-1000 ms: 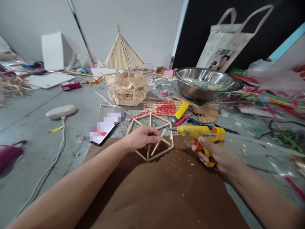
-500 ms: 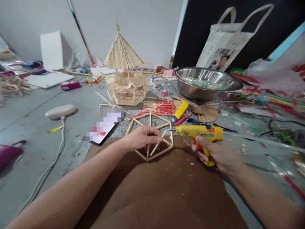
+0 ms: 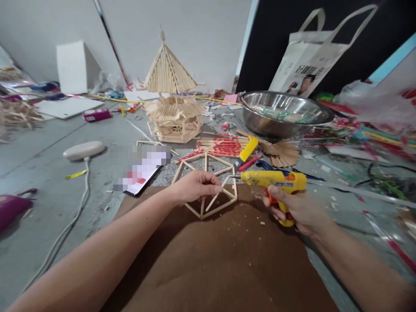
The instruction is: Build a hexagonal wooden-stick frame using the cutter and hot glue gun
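Note:
Between thumb and fingertips, my left hand (image 3: 198,187) pinches a short wooden stick (image 3: 215,196), held slanting above a flat, spoked wooden stick frame (image 3: 217,211). My right hand (image 3: 286,207) is wrapped round a yellow hot glue gun (image 3: 269,179), with its fingers at the orange trigger. The gun's metal nozzle is at the upper end of the stick; whether they touch I cannot tell. Part of the frame is hidden behind my left hand. Under it lies a brown sheet (image 3: 208,260), dotted with small scraps.
Behind the frame stands a pagoda-like stick model (image 3: 172,108). Red-wrapped sticks (image 3: 221,146), a yellow-handled cutter (image 3: 248,149) and a phone (image 3: 147,171) lie nearby. A steel basin (image 3: 282,123) stands back right, a white power strip (image 3: 83,150) at left.
Almost nothing differs. The whole view has shifted very slightly, while both hands, the stick and the glue gun keep nearly the same positions.

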Tool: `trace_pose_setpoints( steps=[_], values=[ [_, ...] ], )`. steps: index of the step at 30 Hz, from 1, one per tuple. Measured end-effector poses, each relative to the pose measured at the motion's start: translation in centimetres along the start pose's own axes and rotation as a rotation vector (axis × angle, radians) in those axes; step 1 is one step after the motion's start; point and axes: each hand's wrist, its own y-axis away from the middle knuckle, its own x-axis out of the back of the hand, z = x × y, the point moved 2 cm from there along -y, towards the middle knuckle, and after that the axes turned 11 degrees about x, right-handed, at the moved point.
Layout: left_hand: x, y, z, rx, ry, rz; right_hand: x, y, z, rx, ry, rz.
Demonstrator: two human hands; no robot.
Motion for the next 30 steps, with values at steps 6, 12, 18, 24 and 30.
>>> trace_pose_setpoints(
  steps=[6, 12, 18, 24, 30],
  values=[
    [0.02, -0.05, 0.05, -0.009, 0.022, 0.019, -0.01, -0.05, 0.17, -0.001, -0.01, 0.008],
    [0.11, -0.03, 0.05, -0.025, 0.017, 0.021, -0.04, 0.0, 0.17, 0.005, -0.039, 0.021],
    [-0.08, 0.18, 0.24, -0.017, -0.059, 0.016, 0.0, -0.05, 0.07, 0.019, -0.028, 0.028],
    [-0.04, 0.13, 0.25, -0.019, -0.085, 0.008, 0.04, 0.01, 0.5, 0.009, -0.004, 0.029],
    [0.08, 0.03, 0.14, -0.025, -0.05, 0.044, 0.03, -0.18, 0.53, 0.013, -0.006, 0.046]
  ],
)
